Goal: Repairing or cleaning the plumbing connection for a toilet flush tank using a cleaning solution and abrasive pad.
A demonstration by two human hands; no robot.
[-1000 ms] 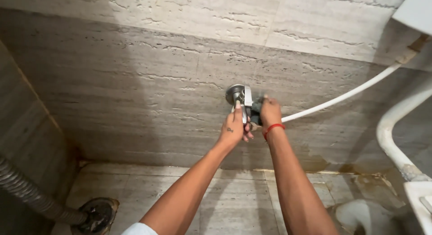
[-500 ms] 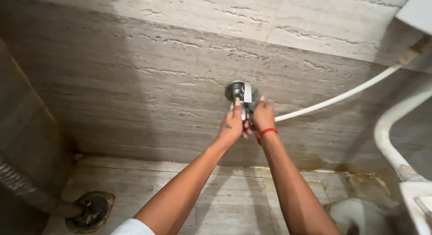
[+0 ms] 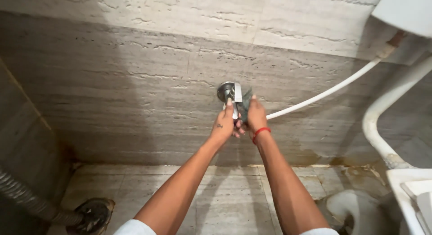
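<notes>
Far left, a ribbed grey drain hose (image 3: 24, 199) runs down into a round floor drain (image 3: 92, 215) at the near corner, the low point where water would collect. Above it rises the streaked stone-tile wall (image 3: 135, 82), bare up to its middle, where a chrome angle valve (image 3: 227, 92) stands out from the tile. Both arms reach far out to it. The left hand (image 3: 222, 124) sits just below and against the valve, one finger laid up along a flat silvery piece, likely to steady it; whether the fingers are clenched round it cannot be told from this angle. The right hand (image 3: 254, 115), with a red thread band (image 3: 261, 133) at the wrist, is pressed to the valve's right side with a dark greenish scrap, perhaps a cloth (image 3: 246, 100), held against the fitting; the grip looks closed on it, the fingertips hidden. From behind that hand a white flexible hose (image 3: 328, 91) climbs right to the cistern (image 3: 405, 10), so the valve feeds it. Further right a thick white pipe (image 3: 382, 113) bends down the wall, and the toilet bowl's rim (image 3: 405, 190) shows near right above stained floor tiles (image 3: 225, 194).
</notes>
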